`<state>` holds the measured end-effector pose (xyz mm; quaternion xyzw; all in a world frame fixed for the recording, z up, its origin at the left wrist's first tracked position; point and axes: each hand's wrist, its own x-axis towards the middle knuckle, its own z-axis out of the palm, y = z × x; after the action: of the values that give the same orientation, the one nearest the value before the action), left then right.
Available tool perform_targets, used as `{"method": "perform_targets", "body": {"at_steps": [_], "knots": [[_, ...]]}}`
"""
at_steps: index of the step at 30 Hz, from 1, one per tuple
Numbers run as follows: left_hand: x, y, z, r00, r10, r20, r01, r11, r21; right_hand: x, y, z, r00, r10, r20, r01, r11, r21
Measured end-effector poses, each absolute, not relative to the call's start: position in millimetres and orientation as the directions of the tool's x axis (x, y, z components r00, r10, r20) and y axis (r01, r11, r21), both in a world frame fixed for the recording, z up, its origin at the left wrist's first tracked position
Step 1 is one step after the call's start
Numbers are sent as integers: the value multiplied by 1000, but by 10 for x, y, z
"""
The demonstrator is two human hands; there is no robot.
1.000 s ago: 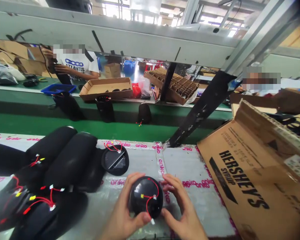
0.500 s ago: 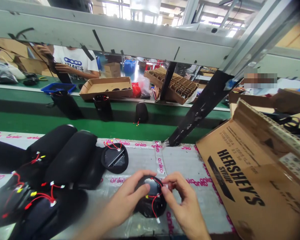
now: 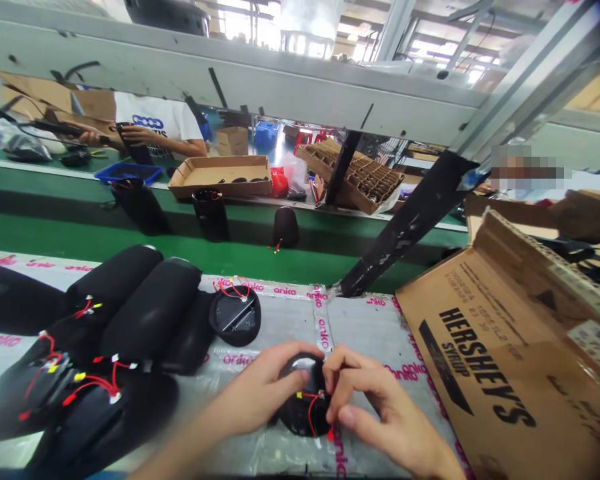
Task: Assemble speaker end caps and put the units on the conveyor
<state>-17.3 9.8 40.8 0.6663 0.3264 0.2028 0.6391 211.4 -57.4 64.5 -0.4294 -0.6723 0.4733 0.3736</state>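
Upright on the work surface stands a black rounded housing [image 3: 303, 417], like a small speaker body, with its wired end facing up. My left hand [image 3: 275, 383] is closed around its left and far side, the thumb resting on top. At the right rim, my right hand [image 3: 375, 400] has its fingers curled together around a thin red wire [image 3: 311, 408], partly hidden behind the fingers. A yellow connector shows on top, and a red plug hangs just under the right fingertips.
Several black fabric-covered cylinders [image 3: 150, 313] with red wires lie at left. Another black housing [image 3: 235, 315] sits behind my left hand. A cardboard box [image 3: 460, 333] stands at right. Beyond a slanted black post [image 3: 405, 227], a green belt [image 3: 245, 257] carries more black housings; a co-worker [image 3: 155, 127] works across it.
My right hand has shifted slightly down along the housing's rim, its fingers more curled, and a red plug now shows beneath them. My left hand keeps its hold. The whole view has shifted slightly.
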Motion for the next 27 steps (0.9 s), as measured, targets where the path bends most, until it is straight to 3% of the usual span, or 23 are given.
{"method": "perform_targets", "body": {"at_steps": [3,6,10,16,20,27], "knots": [[-133,82,360,708,699,-102,95,50,994,2178,-455,574,-210,974,80,182,119,-976],[-121,68,322,698,710,-91,74,55,996,2184,-344,515,-74,994,-81,200,-65,-978],[-122,57,296,687,721,-91,64,65,996,2129,-289,515,-174,944,-280,266,-228,-937],[-98,36,280,641,766,-48,-58,111,992,2062,-248,714,-214,955,-204,539,-59,-840],[-93,39,263,663,748,-7,-99,97,990,1980,-123,901,-307,929,-206,722,87,-686],[-132,82,277,691,723,-6,-18,25,1000,1688,16,1132,-367,892,-264,923,314,-222]]}}
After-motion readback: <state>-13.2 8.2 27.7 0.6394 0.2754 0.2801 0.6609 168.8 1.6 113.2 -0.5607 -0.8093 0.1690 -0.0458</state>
